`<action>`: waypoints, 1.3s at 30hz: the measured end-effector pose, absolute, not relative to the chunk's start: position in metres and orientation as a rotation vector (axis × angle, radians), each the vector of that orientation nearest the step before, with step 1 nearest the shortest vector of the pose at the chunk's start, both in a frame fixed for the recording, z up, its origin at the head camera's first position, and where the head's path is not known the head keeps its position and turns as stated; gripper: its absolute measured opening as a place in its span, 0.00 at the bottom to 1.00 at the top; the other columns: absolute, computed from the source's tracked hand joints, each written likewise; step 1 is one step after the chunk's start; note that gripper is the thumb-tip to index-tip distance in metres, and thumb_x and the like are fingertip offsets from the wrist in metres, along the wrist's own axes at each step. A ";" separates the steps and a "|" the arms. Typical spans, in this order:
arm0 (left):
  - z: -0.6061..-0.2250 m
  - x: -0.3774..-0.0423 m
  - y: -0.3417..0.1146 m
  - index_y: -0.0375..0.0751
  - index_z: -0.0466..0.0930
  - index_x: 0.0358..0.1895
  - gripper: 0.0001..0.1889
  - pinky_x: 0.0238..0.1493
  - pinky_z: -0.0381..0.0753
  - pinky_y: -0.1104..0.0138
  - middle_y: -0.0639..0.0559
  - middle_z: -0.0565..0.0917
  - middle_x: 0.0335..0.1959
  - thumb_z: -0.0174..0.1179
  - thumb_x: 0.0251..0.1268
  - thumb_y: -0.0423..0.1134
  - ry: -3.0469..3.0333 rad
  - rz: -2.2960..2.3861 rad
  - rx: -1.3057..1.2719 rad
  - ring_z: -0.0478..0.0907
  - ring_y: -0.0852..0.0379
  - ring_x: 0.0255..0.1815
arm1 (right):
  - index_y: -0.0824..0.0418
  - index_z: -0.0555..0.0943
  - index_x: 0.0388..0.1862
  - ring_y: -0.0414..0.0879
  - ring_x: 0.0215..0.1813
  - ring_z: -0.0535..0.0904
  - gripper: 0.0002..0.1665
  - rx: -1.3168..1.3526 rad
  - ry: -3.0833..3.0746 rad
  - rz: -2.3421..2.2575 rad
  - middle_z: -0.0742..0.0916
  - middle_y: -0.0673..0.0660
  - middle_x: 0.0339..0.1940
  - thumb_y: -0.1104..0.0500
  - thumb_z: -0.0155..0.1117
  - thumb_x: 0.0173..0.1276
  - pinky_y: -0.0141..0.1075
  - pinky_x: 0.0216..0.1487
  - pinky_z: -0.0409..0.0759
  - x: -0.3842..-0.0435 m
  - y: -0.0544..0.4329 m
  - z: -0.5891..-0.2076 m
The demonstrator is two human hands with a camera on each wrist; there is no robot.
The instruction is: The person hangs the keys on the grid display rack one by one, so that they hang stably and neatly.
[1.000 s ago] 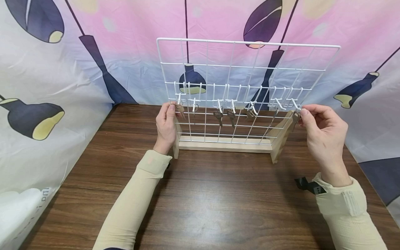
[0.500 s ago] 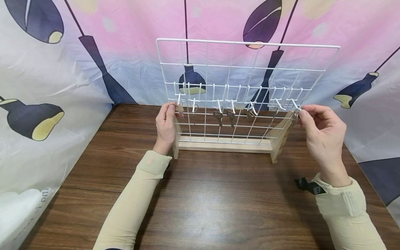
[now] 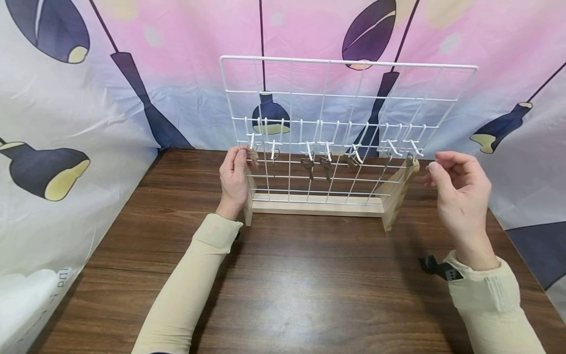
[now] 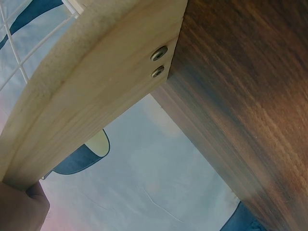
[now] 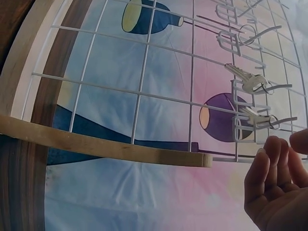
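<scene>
A white wire grid rack (image 3: 327, 61) stands upright in a pale wooden base (image 3: 316, 206). Keys on rings hang along its row of white hooks. My left hand (image 3: 234, 177) grips the rack's left side at the wooden upright (image 4: 96, 82), near the leftmost key (image 3: 254, 158). On the far right hook hangs a key (image 3: 409, 162), seen closer in the right wrist view as a silver key (image 5: 257, 117). Beside it, a short gap away, my right hand (image 3: 464, 191) holds nothing, its fingers loosely bent. The left fingers are partly hidden behind the upright.
The rack sits toward the back of a brown wood-grain table (image 3: 283, 285). Behind it hangs a printed cloth (image 3: 190, 88) with lamp shapes. A white plastic bag (image 3: 35, 305) lies at the left. A black strap (image 3: 438, 268) hangs at the right cuff.
My right hand has let go at the far right hook and drawn back to the right. The key there now hangs free. My left hand stays in place.
</scene>
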State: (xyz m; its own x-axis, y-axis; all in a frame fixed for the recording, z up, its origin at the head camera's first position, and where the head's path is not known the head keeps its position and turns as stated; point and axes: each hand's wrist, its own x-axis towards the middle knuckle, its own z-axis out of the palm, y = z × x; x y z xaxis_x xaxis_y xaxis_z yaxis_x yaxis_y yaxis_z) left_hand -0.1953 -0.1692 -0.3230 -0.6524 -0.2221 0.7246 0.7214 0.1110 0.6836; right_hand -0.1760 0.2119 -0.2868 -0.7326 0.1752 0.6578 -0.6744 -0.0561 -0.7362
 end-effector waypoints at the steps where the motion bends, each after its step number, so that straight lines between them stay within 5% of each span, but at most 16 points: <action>1: -0.323 -0.196 -0.169 0.13 0.68 0.42 0.12 0.35 0.76 0.70 0.26 0.75 0.31 0.36 0.74 0.22 -1.661 -1.637 -0.490 0.74 0.61 0.29 | 0.78 0.77 0.47 0.45 0.27 0.79 0.13 0.530 -1.630 1.845 0.82 0.60 0.31 0.74 0.62 0.65 0.28 0.30 0.78 -0.175 0.212 -0.287; 11: -0.344 -0.217 -0.180 0.16 0.71 0.43 0.14 0.34 0.76 0.68 0.49 0.81 0.31 0.40 0.77 0.28 -1.623 -1.660 -0.480 0.75 0.49 0.29 | 0.75 0.75 0.51 0.44 0.26 0.79 0.16 0.513 -1.621 1.851 0.81 0.60 0.31 0.72 0.62 0.65 0.28 0.30 0.78 -0.171 0.216 -0.288; 16: -0.347 -0.219 -0.182 0.16 0.71 0.44 0.17 0.35 0.77 0.67 0.34 0.80 0.32 0.42 0.78 0.34 -1.623 -1.661 -0.466 0.74 0.44 0.29 | 0.75 0.75 0.51 0.44 0.27 0.79 0.15 0.519 -1.679 1.797 0.81 0.60 0.31 0.72 0.62 0.65 0.27 0.30 0.77 -0.170 0.218 -0.290; 20: -0.347 -0.221 -0.183 0.16 0.71 0.45 0.17 0.35 0.77 0.67 0.28 0.78 0.33 0.41 0.77 0.32 -1.640 -1.656 -0.451 0.76 0.53 0.30 | 0.74 0.75 0.51 0.44 0.27 0.79 0.15 0.500 -1.679 1.833 0.81 0.59 0.31 0.75 0.61 0.65 0.26 0.30 0.77 -0.172 0.221 -0.293; 27: -0.342 -0.220 -0.183 0.17 0.73 0.46 0.14 0.42 0.77 0.68 0.59 0.82 0.34 0.41 0.77 0.29 -1.707 -1.633 -0.420 0.77 0.60 0.33 | 0.66 0.76 0.53 0.38 0.30 0.79 0.16 0.311 -1.994 1.590 0.80 0.51 0.32 0.72 0.61 0.66 0.23 0.32 0.76 -0.176 0.230 -0.299; 33: -0.322 -0.202 -0.179 0.17 0.74 0.48 0.13 0.49 0.74 0.69 0.41 0.82 0.37 0.43 0.75 0.26 -1.846 -1.588 -0.338 0.76 0.63 0.41 | 0.63 0.76 0.55 0.33 0.36 0.75 0.17 0.154 -2.247 1.303 0.78 0.43 0.36 0.64 0.62 0.68 0.21 0.36 0.70 -0.177 0.240 -0.305; 36: -0.319 -0.199 -0.183 0.19 0.73 0.55 0.15 0.53 0.72 0.69 0.30 0.80 0.47 0.43 0.76 0.28 -1.921 -1.579 -0.320 0.76 0.52 0.48 | 0.64 0.76 0.55 0.31 0.38 0.74 0.18 0.139 -2.313 1.251 0.78 0.42 0.38 0.60 0.62 0.69 0.20 0.38 0.69 -0.178 0.244 -0.306; 39: -0.323 -0.199 -0.194 0.30 0.62 0.70 0.22 0.61 0.69 0.69 0.33 0.74 0.62 0.41 0.78 0.32 -1.987 -1.587 -0.267 0.73 0.44 0.60 | 0.64 0.75 0.59 0.28 0.41 0.73 0.21 0.170 -2.432 1.181 0.80 0.47 0.43 0.56 0.60 0.71 0.19 0.40 0.68 -0.180 0.248 -0.305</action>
